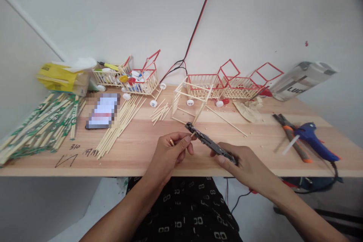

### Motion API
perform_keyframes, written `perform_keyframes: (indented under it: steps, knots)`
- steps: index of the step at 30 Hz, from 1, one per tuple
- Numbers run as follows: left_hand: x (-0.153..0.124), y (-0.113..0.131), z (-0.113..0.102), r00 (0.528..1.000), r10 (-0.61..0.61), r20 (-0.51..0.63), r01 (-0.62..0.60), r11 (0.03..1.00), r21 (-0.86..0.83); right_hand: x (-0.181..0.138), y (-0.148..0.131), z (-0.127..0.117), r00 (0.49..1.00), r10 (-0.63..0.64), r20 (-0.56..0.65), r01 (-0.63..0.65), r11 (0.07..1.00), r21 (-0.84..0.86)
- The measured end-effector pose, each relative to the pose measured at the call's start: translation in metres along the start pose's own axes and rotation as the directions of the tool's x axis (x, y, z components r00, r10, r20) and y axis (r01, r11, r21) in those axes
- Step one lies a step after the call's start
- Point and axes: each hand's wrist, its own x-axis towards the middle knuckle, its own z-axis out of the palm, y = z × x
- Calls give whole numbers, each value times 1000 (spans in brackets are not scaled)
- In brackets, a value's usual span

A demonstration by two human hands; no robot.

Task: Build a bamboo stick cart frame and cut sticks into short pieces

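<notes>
My left hand (172,151) is closed in a pinch on a short wooden stick (193,134), whose other end seems to poke out near my knuckles. In my right hand (241,162) is a long, dark metal hand tool (211,144), its kind unclear. The tool's head lies across the stick, close to my left fingertips; whether it grips the stick I cannot tell. Just beyond both hands stands an open box-like frame of sticks (183,115). Short cut sticks (160,112) lie left of that frame, and longer bare sticks (121,123) lie further left.
Small stick carts with red rims (144,83) line the wall, two of them (204,87) behind the frame. A phone (103,111) and wrapped chopsticks (48,124) lie left. To the right are orange-handled pliers (296,143), a blue glue gun (319,141) and a silvery bag (304,81).
</notes>
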Motion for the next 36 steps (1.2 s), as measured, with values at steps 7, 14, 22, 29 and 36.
perform_keyframes:
  steps: [7,14,22,29,36]
  knots:
    - [0,1,0,998,-50,24,50,998,-33,-1,2,2,999,25,-20,-25,1000,-5]
    - [2,-5,-6,981,-149,125,158,985,-68,-4,13,11,997,79,-5,-73,946,317]
    - [2,1,-27,995,-72,71,75,996,-42,10,26,-8,951,154,-269,118,622,774]
    - [4,10,-28,994,-50,93,55,997,-56,29,33,-3,977,41,-211,144,607,782]
    - [6,13,-26,996,-82,44,82,997,7,21,46,9,968,16,-251,181,645,742]
